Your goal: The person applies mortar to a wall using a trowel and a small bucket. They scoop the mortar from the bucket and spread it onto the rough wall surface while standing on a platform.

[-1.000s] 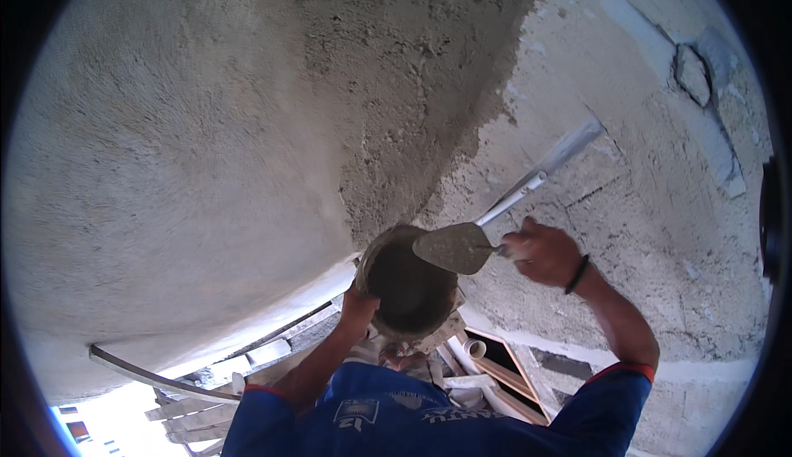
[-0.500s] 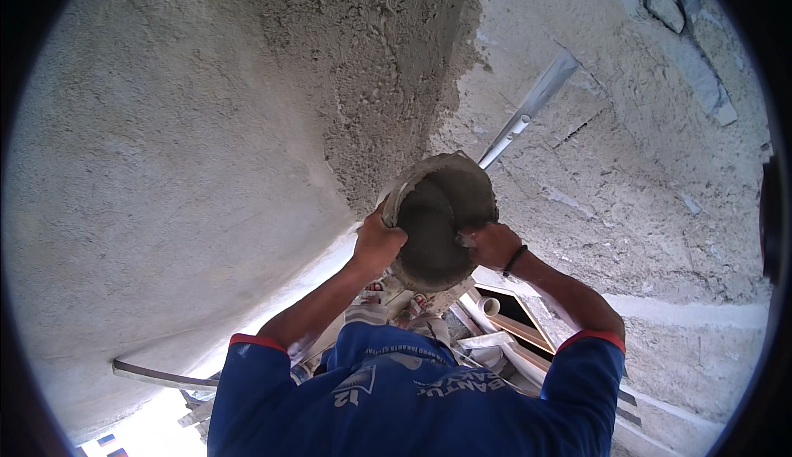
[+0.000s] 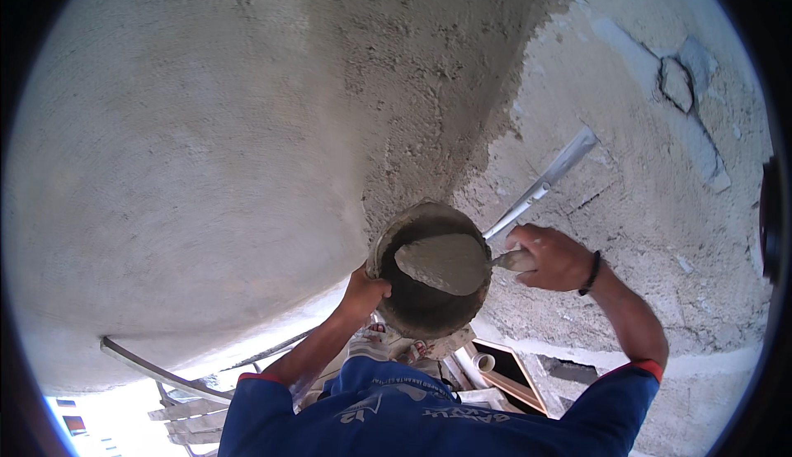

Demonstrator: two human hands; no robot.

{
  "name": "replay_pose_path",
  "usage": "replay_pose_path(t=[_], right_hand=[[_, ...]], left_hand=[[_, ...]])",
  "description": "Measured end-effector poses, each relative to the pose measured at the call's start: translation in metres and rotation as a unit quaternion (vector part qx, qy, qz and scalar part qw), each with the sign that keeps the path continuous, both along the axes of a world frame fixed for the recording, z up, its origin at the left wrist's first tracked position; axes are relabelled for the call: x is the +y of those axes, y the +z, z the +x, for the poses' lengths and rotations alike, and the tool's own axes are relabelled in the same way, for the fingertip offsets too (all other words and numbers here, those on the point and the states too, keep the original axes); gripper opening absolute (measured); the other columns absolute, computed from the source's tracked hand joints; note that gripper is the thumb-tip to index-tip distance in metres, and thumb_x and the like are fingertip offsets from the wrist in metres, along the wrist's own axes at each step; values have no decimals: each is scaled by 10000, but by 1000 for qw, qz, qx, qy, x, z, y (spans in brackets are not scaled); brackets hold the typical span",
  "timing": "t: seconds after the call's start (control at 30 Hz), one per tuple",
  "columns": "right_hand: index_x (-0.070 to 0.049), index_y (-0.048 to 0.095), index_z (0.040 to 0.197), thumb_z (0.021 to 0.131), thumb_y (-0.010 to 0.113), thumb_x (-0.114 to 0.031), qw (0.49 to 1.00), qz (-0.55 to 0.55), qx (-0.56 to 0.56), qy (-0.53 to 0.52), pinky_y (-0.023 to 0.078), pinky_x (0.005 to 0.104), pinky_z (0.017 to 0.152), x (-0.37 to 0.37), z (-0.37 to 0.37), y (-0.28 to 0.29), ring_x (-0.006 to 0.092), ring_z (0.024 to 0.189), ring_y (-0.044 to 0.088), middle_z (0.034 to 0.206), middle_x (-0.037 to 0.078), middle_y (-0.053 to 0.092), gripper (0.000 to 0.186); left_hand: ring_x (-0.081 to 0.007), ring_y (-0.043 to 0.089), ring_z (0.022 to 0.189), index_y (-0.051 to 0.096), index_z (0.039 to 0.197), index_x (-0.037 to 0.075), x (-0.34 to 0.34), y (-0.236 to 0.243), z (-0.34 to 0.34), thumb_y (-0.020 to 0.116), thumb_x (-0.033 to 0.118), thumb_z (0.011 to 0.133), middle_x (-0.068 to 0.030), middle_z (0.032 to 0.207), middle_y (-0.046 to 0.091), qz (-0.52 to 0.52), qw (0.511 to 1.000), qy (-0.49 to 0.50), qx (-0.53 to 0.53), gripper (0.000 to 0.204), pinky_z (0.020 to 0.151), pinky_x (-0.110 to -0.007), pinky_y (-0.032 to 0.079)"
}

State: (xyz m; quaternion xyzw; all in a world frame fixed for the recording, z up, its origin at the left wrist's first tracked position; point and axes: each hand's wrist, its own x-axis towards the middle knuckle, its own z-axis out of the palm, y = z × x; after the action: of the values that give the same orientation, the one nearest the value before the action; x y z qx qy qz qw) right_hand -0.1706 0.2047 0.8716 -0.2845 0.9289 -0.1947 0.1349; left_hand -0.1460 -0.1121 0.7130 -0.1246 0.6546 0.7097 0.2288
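My left hand [image 3: 364, 292] grips the left rim of a round, mortar-caked bucket [image 3: 429, 318], thumb over the edge. Wrapped round the handle of a trowel [image 3: 445, 263] is my right hand [image 3: 554, 259], just right of the bucket. The trowel's broad blade carries grey wet mortar and lies across the bucket's mouth. Below the blade, the inside of the bucket is dark. Beyond it rises a wall corner with a rough band of fresh, darker mortar [image 3: 429, 69].
A smoother plastered wall [image 3: 181, 168] fills the left. On the rough right wall [image 3: 660, 234] a pale conduit [image 3: 544, 181] sticks out near the bucket. Below are a pipe [image 3: 483, 362], a framed panel [image 3: 516, 374], planks, my feet and a bar [image 3: 165, 370] at lower left.
My right hand has drawn back from inside the bucket to its right, lifting the trowel with mortar on its blade. The bucket sits lower in view, still held by my left hand.
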Motion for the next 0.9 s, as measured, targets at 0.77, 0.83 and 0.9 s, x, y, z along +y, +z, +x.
replay_pose_path(t=[0.77, 0.83, 0.9], right_hand=[[-44, 623, 1021, 842, 569, -208, 978, 179, 91, 51, 532, 423, 712, 13, -8, 30, 235, 760, 614, 872, 129, 588, 248], [-39, 629, 992, 815, 568, -186, 933, 262, 243, 32, 507, 433, 685, -3, 22, -19, 272, 775, 607, 874, 130, 574, 238], [-33, 632, 973, 799, 564, -165, 926, 273, 258, 34, 493, 421, 660, -17, 29, -56, 278, 777, 601, 864, 133, 581, 229]], left_hand=[[-145, 563, 729, 551, 1153, -30, 7, -26, 17, 506, -67, 663, -59, 900, 623, 14, 998, 57, -8, 493, 646, -284, 464], [-158, 566, 763, 549, 1166, -30, 22, -15, 13, 504, -71, 650, -71, 907, 620, 18, 999, 42, 18, 520, 680, -293, 467], [-172, 570, 798, 548, 1179, -29, 27, -13, 12, 501, -75, 637, -83, 915, 617, 13, 998, 31, 43, 546, 713, -302, 469]])
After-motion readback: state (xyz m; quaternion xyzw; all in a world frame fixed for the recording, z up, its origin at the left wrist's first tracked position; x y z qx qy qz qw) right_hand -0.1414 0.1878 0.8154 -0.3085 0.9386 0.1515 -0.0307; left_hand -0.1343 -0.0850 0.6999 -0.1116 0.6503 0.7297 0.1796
